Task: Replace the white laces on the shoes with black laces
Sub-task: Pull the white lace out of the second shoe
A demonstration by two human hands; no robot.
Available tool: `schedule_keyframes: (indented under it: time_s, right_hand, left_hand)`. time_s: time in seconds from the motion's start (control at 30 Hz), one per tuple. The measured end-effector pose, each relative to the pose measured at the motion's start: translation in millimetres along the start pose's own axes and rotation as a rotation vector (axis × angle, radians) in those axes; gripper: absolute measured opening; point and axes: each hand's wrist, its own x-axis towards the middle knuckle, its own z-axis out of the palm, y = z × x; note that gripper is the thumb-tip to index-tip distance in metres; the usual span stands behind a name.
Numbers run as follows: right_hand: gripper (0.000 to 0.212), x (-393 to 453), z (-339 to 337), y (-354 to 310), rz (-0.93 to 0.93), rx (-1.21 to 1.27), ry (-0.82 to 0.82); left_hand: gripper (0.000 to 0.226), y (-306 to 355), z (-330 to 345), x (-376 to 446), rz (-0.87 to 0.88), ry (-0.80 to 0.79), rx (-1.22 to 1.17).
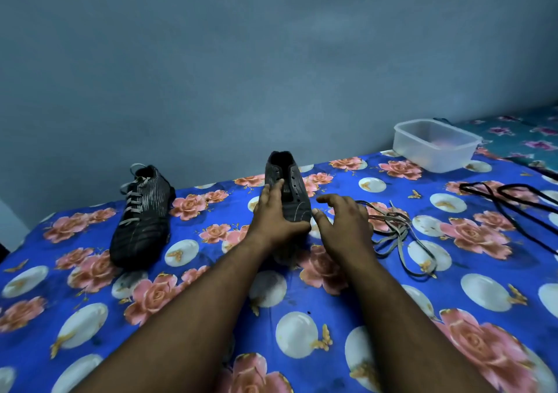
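On the flowered bedsheet (211, 317), the unlaced shoe (290, 193) stands mid-frame, gripped at its toe by the left hand (271, 217); the right hand (341, 223) hovers spread beside it. Loose white laces (398, 235) lie right, black laces (510, 199) farther right, the laced shoe (142, 217) left.

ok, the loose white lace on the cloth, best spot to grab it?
Probably a free end of the white lace, at the near tip where the strands splay apart, coming from above with the right hand beside it. The middle is a tangled pile, so a pinch there would likely lift several loops.
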Motion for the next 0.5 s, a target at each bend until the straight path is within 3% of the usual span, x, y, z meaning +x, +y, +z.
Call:
schedule_keyframes:
  time_s: [0.33,0.43,0.5]
  right_hand:
    - [0.038,-8,12,0,-0.136,-0.149,-0.065]
    - [0.037,-14,15,-7,-0.190,-0.118,-0.062]
    - [0.041,-22,20,-17,-0.234,-0.121,-0.096]
  left_hand:
    - [0.120,-4,-6,32,-0.003,-0.057,0.010]
    - [0.103,-15,-29,2,0.077,0.042,0.023]
    - [0.087,-31,-51,-25,0.165,0.174,0.156]
